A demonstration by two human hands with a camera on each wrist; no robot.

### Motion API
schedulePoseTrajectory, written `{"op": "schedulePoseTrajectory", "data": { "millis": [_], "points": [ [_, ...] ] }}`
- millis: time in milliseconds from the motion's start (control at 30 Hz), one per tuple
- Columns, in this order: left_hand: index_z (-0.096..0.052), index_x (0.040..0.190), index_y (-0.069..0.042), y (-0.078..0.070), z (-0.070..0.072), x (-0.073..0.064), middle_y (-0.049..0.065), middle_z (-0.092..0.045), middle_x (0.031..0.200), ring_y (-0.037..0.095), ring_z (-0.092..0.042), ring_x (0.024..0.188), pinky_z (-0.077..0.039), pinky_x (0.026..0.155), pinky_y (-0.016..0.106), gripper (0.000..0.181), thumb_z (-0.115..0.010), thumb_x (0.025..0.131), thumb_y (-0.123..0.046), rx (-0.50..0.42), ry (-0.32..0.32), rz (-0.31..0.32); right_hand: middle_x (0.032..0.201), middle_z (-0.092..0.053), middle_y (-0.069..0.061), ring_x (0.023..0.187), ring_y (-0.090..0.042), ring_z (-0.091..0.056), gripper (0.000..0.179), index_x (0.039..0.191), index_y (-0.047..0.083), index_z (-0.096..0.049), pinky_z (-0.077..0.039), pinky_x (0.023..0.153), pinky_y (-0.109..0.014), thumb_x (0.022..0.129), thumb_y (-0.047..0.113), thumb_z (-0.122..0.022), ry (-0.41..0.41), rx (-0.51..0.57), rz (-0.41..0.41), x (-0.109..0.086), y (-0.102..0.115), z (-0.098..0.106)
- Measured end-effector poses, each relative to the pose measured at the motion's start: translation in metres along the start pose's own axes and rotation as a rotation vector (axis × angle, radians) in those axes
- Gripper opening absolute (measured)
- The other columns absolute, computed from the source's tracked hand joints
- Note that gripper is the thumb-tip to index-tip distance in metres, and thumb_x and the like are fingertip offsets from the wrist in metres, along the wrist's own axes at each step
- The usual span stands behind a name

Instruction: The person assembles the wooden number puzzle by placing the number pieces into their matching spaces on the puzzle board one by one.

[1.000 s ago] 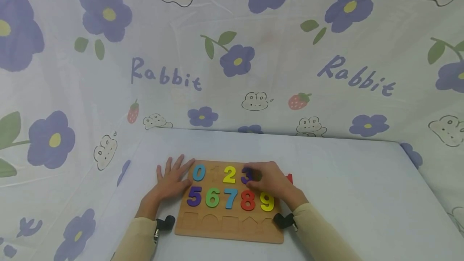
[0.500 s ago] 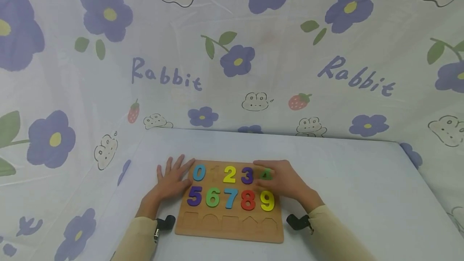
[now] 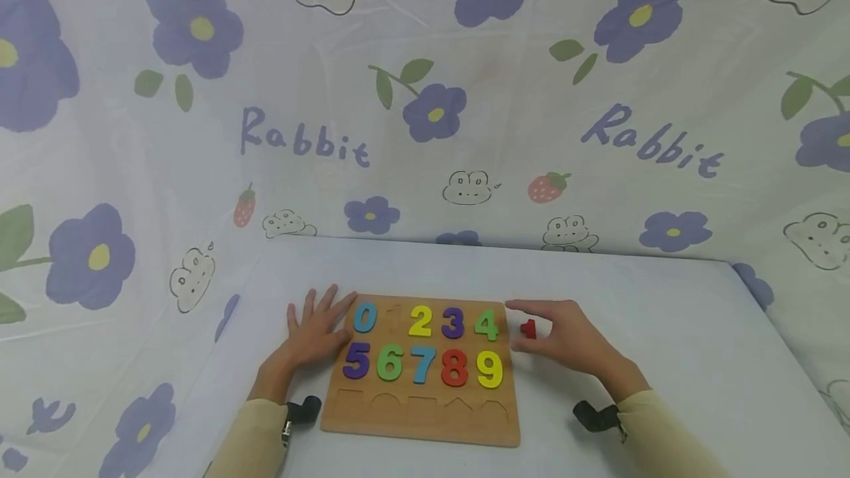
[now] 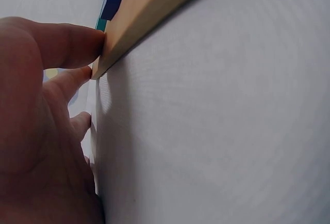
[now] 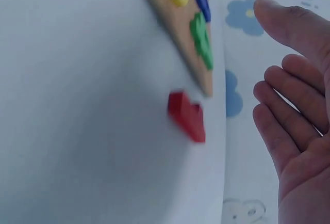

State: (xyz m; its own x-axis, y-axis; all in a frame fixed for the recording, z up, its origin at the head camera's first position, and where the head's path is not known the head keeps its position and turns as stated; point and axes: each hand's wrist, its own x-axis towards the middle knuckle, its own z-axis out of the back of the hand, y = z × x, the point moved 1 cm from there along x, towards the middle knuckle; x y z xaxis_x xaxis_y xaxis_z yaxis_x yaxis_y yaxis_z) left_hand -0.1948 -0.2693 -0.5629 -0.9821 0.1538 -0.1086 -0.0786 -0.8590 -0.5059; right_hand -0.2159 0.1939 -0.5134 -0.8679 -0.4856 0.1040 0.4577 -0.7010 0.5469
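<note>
A wooden number puzzle board (image 3: 418,426) lies flat on the table, bearing coloured number pieces and a bare recess (image 3: 393,319) between the blue 0 (image 3: 364,317) and yellow 2 (image 3: 421,321). My left hand (image 3: 315,332) rests at the board's left edge, fingers spread; thumb and index finger touch that edge in the left wrist view. Right of the board, a small red number piece (image 3: 528,328), seemingly a 1, lies on the table. My right hand (image 3: 574,338) is around it, thumb and fingers apart, holding nothing. In the right wrist view the red piece (image 5: 186,116) stands clear of the fingers.
The green 4 (image 3: 487,324) sits at the board's upper right, nearest the right hand. Shallow shape recesses (image 3: 421,408) line the board's near side. A white table surface (image 3: 697,360) extends right, and a flower-patterned cloth (image 3: 518,109) hangs behind and at the sides.
My right hand has moved right, from the 3, across the 4, to the red piece beyond the board. The green 4 is now uncovered. The left hand has stayed in place.
</note>
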Motion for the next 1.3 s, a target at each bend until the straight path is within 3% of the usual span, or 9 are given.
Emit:
{"op": "schedulePoseTrajectory", "data": {
  "millis": [400,800,1300],
  "points": [
    [-0.037,0.173,-0.022,0.001,0.000,-0.001,0.022,-0.012,0.184,0.059,0.009,0.166,0.017,0.123,0.084,0.072,-0.058,0.104,-0.030,-0.008,0.010,0.005,0.143,-0.076,-0.004,0.139,-0.037,-0.067,0.066,0.147,0.016,-0.071,-0.056,0.111,-0.063,0.087,0.027,-0.095,-0.015,0.024,-0.058,-0.020,-0.024,0.004],
    [-0.037,0.173,-0.022,0.001,0.000,-0.002,0.021,-0.011,0.184,0.059,0.010,0.166,0.017,0.123,0.084,0.072,-0.058,0.104,-0.029,-0.019,0.021,0.011,0.143,-0.076,-0.007,0.140,-0.037,-0.066,0.061,0.145,0.011,-0.072,-0.054,0.114,-0.061,0.088,0.018,-0.093,-0.026,0.036,-0.074,-0.018,-0.039,-0.008],
    [-0.037,0.173,-0.023,-0.002,0.003,-0.003,0.022,-0.011,0.184,0.059,0.010,0.166,0.016,0.123,0.084,0.071,-0.058,0.105,-0.030,-0.021,0.015,0.004,0.142,-0.076,-0.005,0.141,-0.036,-0.066,0.065,0.146,0.014,-0.072,-0.054,0.114,-0.060,0.086,0.022,-0.095,-0.017,0.044,-0.117,-0.014,-0.046,-0.017]
  ]
}}
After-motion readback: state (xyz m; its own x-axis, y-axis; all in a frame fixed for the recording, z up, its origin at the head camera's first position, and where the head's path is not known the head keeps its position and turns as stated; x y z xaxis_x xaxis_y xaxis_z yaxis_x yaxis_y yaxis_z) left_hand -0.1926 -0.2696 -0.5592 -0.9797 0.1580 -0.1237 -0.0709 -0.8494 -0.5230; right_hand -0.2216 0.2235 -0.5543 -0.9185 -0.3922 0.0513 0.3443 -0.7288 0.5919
